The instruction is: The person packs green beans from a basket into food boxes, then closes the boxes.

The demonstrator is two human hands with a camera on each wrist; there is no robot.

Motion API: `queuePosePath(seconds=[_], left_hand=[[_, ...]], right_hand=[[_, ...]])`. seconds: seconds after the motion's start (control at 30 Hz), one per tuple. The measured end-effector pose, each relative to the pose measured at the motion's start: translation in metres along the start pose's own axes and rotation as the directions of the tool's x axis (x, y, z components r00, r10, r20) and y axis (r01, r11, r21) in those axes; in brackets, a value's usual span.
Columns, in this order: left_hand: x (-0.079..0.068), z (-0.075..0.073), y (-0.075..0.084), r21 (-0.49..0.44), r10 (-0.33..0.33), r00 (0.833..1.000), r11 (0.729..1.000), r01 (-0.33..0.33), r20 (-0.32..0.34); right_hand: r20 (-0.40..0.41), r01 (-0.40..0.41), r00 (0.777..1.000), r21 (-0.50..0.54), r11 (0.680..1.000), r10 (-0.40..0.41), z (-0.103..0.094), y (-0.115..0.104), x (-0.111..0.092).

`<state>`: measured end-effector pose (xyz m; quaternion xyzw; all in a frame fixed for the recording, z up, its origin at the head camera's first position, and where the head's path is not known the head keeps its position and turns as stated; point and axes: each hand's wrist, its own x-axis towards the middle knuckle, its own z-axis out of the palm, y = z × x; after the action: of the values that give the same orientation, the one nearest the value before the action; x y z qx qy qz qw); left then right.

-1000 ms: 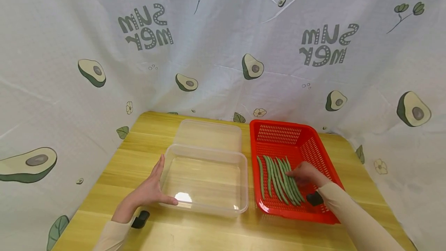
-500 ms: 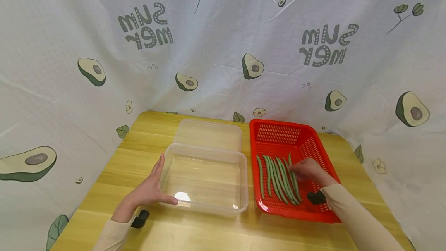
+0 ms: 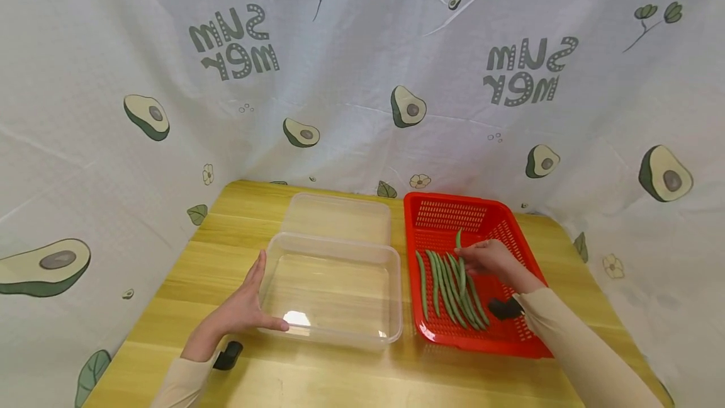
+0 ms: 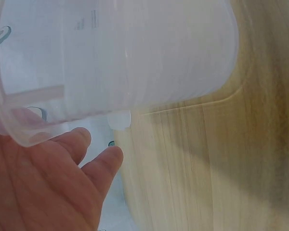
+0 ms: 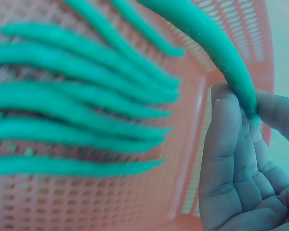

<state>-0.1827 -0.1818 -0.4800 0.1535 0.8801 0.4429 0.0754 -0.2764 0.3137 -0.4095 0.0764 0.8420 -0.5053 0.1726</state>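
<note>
My right hand [image 3: 495,261] pinches one green bean [image 5: 221,48] between thumb and fingertips, above the red basket [image 3: 409,263]. In the right wrist view the held bean's end sits at the fingertips and its length slants up out of the frame. Several more green beans [image 3: 447,288] lie side by side on the basket floor. My left hand [image 3: 240,307], fingers straight and thumb spread, touches the near left corner of a clear plastic container [image 3: 334,241]. Its palm and some fingers show in the left wrist view beside the container wall [image 4: 149,57].
Directly behind the container lies a flat, clear rectangular piece [image 3: 340,216] resembling a lid. Container and basket stand side by side on a wood-grain table [image 3: 187,269]. A white curtain [image 3: 351,68] with avocado prints hangs around the table's back and sides.
My right hand has lifted one bean off the right side of the row and moved slightly up and left with it. The left hand and container have stayed put.
</note>
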Motion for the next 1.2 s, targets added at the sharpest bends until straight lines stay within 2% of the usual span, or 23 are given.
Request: queuePosePath(seconds=[0.27,0.77,1.2], left_hand=[[0.000,0.000,0.001,0.008,-0.004,1.000,1.000,0.004,0.002],[-0.001,0.000,0.000,0.005,0.000,1.000,1.000,0.000,-0.001],[0.000,0.000,-0.002,-0.010,-0.001,1.000,1.000,0.001,-0.007]], right_hand=[[0.036,0.046,0.998,0.028,0.999,-0.047,0.012,-0.023,-0.002],[0.066,0.070,0.995,0.057,0.996,-0.074,0.040,-0.057,-0.006],[0.111,0.098,0.987,0.134,0.986,-0.114,0.077,-0.078,-0.001]])
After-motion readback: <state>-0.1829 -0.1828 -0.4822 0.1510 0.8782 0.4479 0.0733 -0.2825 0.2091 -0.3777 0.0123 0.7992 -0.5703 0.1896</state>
